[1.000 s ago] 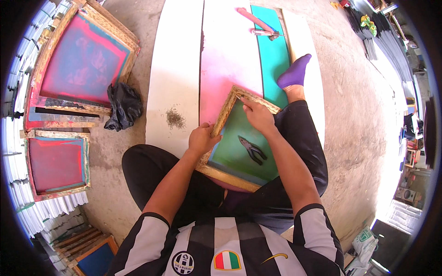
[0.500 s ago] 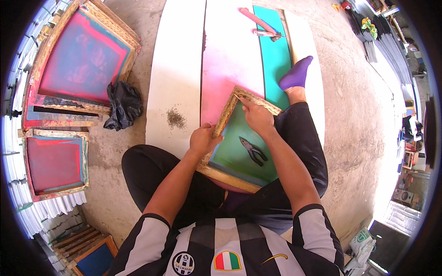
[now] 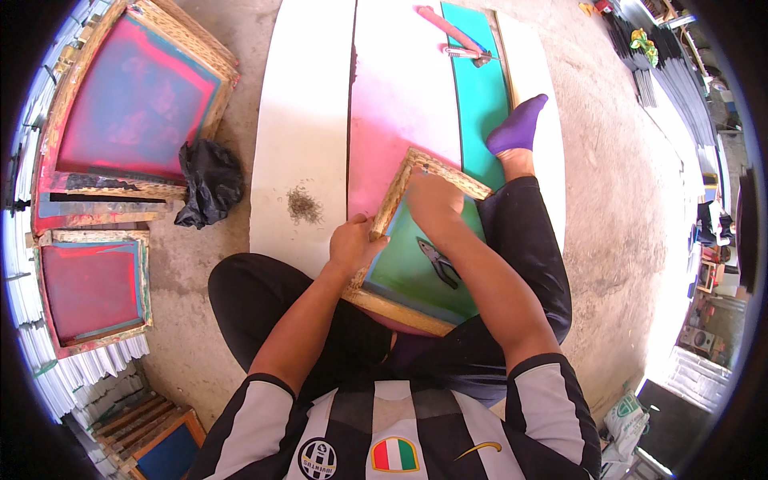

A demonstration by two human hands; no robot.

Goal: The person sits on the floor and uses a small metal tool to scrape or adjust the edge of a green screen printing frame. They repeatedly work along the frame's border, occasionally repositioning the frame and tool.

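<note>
Wooden frame point(image 3: 402, 311) held at the lap, pliers point(image 3: 437, 261) lying on its green mesh point(image 3: 404, 272)

With the frame as the clock's centre, its far corner points to twelve, over a pink-dusted board point(image 3: 404, 88). At nine, the left hand point(image 3: 352, 242) is clamped on the side rail, thumb on the inner edge. The right hand point(image 3: 434, 202) is curled near the twelve o'clock corner, fingers drawn together; blur hides whether it pinches anything. The pliers rest between four and five, partly covered by the right forearm.

Farther out, between nine and ten, thin dark bits point(image 3: 304, 206) sit heaped on a white board point(image 3: 302, 104), and beyond them lies a black plastic bag point(image 3: 210, 184). Toward ten leans a large pink-and-blue screen point(image 3: 136, 104); a smaller reddish screen point(image 3: 92, 288) is at nine. Between twelve and one, a pink-handled tool point(image 3: 450, 30) lies partly across a turquoise panel point(image 3: 480, 120).
</note>
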